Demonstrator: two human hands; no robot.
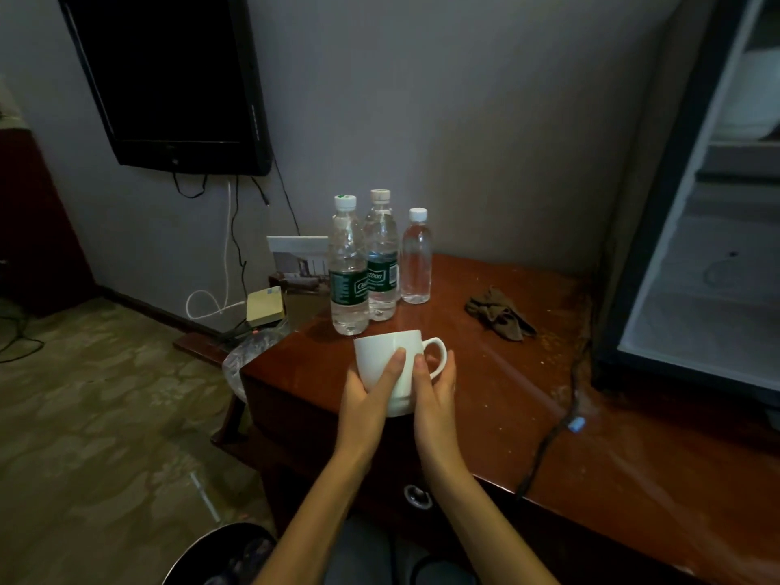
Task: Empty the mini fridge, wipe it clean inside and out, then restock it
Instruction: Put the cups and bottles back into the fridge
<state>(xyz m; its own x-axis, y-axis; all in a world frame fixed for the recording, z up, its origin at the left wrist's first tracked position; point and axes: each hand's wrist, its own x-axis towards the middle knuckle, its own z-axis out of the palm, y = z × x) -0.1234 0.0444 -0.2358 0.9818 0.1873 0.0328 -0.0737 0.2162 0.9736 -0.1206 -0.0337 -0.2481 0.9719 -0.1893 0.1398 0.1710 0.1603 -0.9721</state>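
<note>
I hold a white cup (380,352) in both hands: my left hand (367,386) wraps its side and my right hand (434,386) clasps the handle side. The cup hangs over the wooden table's (485,394) front left edge. Three water bottles (382,263) stand just behind it, and the open mini fridge (692,289) at right shows bare lower shelves, so emptying looks nearly done. A crumpled rag (500,312) lies untouched; wiping and restocking remain. There is open tabletop to the right of the cup, and a cable (548,441) crosses near the fridge.
</note>
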